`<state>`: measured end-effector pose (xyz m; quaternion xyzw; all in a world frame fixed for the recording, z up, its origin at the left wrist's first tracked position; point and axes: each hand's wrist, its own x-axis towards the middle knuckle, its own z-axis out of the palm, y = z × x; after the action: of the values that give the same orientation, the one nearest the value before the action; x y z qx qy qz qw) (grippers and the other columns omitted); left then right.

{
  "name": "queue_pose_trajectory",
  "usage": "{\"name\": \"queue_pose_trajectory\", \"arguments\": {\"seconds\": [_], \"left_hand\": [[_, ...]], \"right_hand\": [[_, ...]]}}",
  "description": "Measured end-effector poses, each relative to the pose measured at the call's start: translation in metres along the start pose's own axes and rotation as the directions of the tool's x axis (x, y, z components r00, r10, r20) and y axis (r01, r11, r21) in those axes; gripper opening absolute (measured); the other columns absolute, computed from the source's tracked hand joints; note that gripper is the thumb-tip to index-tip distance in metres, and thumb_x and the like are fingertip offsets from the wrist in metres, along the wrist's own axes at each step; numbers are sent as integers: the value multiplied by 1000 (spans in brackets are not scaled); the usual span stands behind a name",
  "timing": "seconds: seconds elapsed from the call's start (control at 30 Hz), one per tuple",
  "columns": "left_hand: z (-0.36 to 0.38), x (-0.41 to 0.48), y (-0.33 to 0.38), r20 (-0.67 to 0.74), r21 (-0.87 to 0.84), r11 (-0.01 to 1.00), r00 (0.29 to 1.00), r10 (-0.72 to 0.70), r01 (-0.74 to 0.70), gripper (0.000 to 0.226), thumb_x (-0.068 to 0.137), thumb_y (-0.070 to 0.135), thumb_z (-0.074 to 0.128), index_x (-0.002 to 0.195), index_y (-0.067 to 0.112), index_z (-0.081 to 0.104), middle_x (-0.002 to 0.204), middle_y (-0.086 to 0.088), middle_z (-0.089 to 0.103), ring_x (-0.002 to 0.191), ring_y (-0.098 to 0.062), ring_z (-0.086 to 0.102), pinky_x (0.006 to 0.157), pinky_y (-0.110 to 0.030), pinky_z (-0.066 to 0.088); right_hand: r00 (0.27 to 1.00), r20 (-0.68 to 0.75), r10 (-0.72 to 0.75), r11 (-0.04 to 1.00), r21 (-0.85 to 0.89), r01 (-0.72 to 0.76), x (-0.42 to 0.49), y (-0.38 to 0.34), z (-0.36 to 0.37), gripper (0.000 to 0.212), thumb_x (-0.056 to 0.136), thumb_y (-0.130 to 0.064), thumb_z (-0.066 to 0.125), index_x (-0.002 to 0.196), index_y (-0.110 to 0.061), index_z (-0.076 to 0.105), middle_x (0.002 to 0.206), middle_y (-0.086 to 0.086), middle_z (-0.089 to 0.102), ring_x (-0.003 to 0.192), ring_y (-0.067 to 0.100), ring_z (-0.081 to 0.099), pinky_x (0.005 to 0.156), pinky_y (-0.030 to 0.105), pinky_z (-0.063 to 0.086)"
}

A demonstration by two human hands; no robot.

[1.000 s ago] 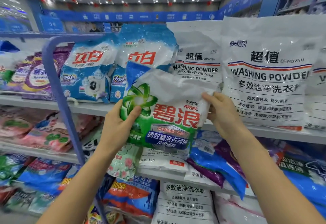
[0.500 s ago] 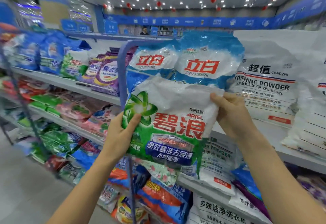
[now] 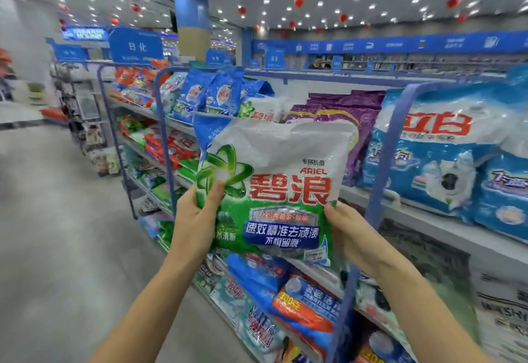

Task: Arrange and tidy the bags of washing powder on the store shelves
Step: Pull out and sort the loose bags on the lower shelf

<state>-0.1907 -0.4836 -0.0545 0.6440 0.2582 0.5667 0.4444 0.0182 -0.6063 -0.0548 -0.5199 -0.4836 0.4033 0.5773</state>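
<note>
I hold a white and green Ariel washing powder bag point(image 3: 274, 188) upright in front of the shelves. My left hand point(image 3: 194, 219) grips its lower left edge, thumb on the front over the green logo. My right hand point(image 3: 347, 234) grips its lower right edge from behind. Beyond the bag, the upper shelf point(image 3: 428, 219) carries purple bags point(image 3: 340, 114), a matching Ariel bag point(image 3: 261, 109) and blue and white bags point(image 3: 440, 148).
Blue shelf uprights point(image 3: 380, 168) stand between the bays. Lower shelves hold blue and orange bags point(image 3: 303, 302) and green and red bags point(image 3: 165, 145). The grey aisle floor point(image 3: 63, 234) stretches to the left. A blue sign point(image 3: 137, 46) hangs above the far shelves.
My view has swung left along the aisle, carrying the Ariel bag past the blue and white bags toward the purple ones. My right hand has slid from the bag's upper right edge to its lower right.
</note>
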Motion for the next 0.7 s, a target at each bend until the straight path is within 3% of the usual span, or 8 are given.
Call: {"name": "queue_pose_trajectory", "arguments": {"seconds": [0.13, 0.23, 0.3, 0.37, 0.4, 0.5, 0.63, 0.7], "left_hand": [[-48, 40, -21, -30, 62, 998, 1000, -9, 11, 19, 80, 59, 53, 66, 51, 62, 64, 18, 69, 59, 0, 67, 49, -13, 48], [-76, 71, -50, -18, 34, 994, 995, -103, 103, 23, 77, 65, 55, 80, 46, 67, 81, 7, 75, 75, -14, 73, 63, -33, 58], [-89, 92, -71, -39, 21, 983, 982, -183, 184, 57, 66, 79, 56, 101, 35, 68, 102, -7, 73, 95, -28, 70, 83, -52, 55], [-97, 111, -92, -59, 33, 960, 959, -276, 278, 111, 50, 92, 53, 129, 14, 53, 128, -16, 60, 116, -37, 57, 98, -58, 44], [-99, 122, -103, -56, 30, 953, 952, -301, 303, 122, 46, 94, 52, 133, 9, 48, 134, -17, 55, 120, -39, 53, 101, -59, 41], [-102, 157, -127, -45, 43, 948, 949, -313, 315, 115, 49, 94, 50, 129, 11, 51, 133, -14, 56, 120, -38, 54, 101, -59, 40], [-89, 221, -156, 6, 127, 948, 956, -294, 291, 111, 60, 87, 40, 135, 4, 44, 139, -18, 49, 125, -36, 49, 104, -57, 38], [-78, 258, -164, 47, 143, 950, 957, -288, 279, 112, 62, 85, 37, 139, 4, 39, 144, -16, 43, 130, -33, 44, 108, -53, 35]], "right_hand": [[995, -76, -58, 995, -87, 51, 56, 17, 51, 55, 67, -52, 68, 110, -20, 60, 110, 0, 71, 97, 19, 69, 84, 38, 56], [993, -97, -74, 994, -85, 66, 92, 27, 79, 35, 75, -42, 60, 101, -20, 62, 97, -5, 74, 84, 14, 71, 63, 20, 56], [989, -119, -91, 990, -119, 77, 115, 36, 92, 29, 78, -43, 55, 97, -22, 64, 93, -7, 74, 81, 13, 72, 60, 18, 54], [986, -142, -90, 987, -144, 70, 141, 45, 101, 30, 80, -45, 52, 98, -23, 64, 93, -8, 74, 83, 13, 71, 65, 25, 57], [985, -154, -84, 987, -149, 61, 154, 51, 103, 30, 81, -45, 52, 98, -23, 64, 94, -7, 74, 85, 15, 71, 72, 31, 57], [976, -200, -82, 989, -136, 55, 197, 63, 103, 29, 81, -45, 54, 96, -22, 65, 95, 0, 74, 88, 21, 70, 82, 42, 55], [964, -246, -105, 992, -100, 83, 258, 66, 90, 39, 78, -46, 56, 101, -16, 64, 96, 3, 74, 85, 23, 72, 72, 35, 59], [955, -278, -106, 990, -116, 76, 289, 61, 79, 37, 78, -47, 56, 99, -18, 64, 94, 1, 75, 84, 22, 72, 74, 38, 58]]}}
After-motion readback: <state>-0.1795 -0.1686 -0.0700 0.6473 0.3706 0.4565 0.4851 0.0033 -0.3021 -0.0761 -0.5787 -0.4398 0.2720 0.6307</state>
